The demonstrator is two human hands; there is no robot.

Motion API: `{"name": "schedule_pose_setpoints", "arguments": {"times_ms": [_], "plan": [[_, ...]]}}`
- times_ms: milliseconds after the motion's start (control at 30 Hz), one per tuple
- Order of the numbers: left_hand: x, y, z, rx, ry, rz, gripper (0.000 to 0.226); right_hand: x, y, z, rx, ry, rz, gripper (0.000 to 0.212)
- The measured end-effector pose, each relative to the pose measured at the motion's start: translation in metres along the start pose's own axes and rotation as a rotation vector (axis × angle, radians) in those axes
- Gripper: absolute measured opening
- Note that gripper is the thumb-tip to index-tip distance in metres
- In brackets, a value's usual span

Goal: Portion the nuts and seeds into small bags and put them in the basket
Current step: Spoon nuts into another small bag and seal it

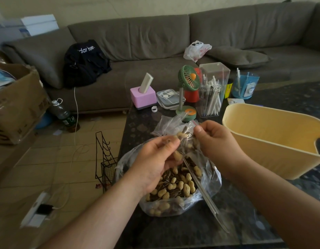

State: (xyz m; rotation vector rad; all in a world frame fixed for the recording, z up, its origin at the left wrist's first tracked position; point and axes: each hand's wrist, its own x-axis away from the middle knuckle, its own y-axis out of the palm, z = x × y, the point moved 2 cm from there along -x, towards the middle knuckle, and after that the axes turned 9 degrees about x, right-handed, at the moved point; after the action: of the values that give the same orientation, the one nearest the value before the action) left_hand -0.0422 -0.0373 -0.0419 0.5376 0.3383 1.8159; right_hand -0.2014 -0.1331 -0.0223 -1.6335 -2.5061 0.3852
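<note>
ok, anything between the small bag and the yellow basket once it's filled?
Nothing visible. The small clear zip bag, held by both hands over the big clear bag of peanuts and seeds, has only bare dark tabletop between it and the open yellow plastic basket on the right.

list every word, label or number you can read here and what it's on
"dar hven", roughly, white letters, start hidden by a fold: black backpack on the sofa.
Red print on the white plastic bag: too blurred.
Green label on the water bottle: too small.
Dark print on the yellow tube: unreadable.
Marks on the cardboard box: illegible.
</note>
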Motion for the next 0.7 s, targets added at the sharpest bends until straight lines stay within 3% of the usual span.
{"name": "schedule_pose_setpoints", "arguments": {"times_ms": [100,200,367,600,700], "plan": [[-0.003,-0.004,0.004,0.000,0.072,0.088,0.039,0.003,0.001,0.002,0.002,0.039,-0.113,0.031],[-0.002,-0.007,0.008,-0.098,0.131,0.122,0.024,0.006,0.002,0.002,0.013,0.095,-0.209,0.031],[-0.002,-0.009,0.004,-0.220,0.204,0.095,0.043,0.010,0.012,-0.003,-0.146,0.130,-0.365,0.045],[-0.001,-0.004,0.003,-0.328,0.220,0.085,0.031,0.009,0.017,0.002,-0.115,0.056,-0.237,0.036],[0.000,-0.003,0.003,-0.262,0.178,0.080,0.041,0.009,0.013,0.000,-0.052,0.027,-0.227,0.027]]}}
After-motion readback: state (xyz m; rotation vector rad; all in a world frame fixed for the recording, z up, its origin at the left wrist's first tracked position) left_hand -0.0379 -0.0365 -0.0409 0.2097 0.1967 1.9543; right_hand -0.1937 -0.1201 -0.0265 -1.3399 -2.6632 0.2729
